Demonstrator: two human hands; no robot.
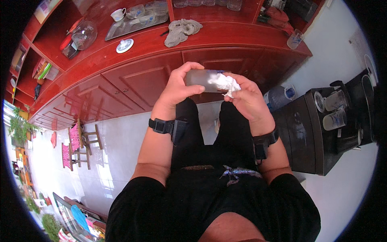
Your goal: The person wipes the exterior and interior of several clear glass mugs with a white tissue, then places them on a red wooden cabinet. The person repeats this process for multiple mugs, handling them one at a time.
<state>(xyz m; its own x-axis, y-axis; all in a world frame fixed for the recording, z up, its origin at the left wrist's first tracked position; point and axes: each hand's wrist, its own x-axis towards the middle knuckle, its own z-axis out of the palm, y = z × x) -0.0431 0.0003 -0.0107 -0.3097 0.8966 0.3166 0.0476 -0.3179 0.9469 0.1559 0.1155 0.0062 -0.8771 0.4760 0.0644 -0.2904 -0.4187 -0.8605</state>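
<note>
A frosted drinking glass (198, 81) lies sideways between my hands, in front of the red cabinet. My left hand (178, 86) grips its left end, thumb below and fingers over the top. A crumpled white tissue or cloth (227, 84) is pinched in my right hand (249, 98), at the right end of the glass. The right fingers reach behind that end, so whether they also hold the glass is hidden. Above, on the red wooden cabinet top (223, 36), lie a grey cloth (181, 31) and a white lid with a knob (125, 45).
A metal tray (136, 28) with glass bowls and a white cup (118, 14) stands back left. A drinking glass (295, 39) is at the cabinet's right end. A black cabinet (297, 121) with glasses (334, 119) and a plastic water bottle (278, 97) are right; folding stools (75, 148) left.
</note>
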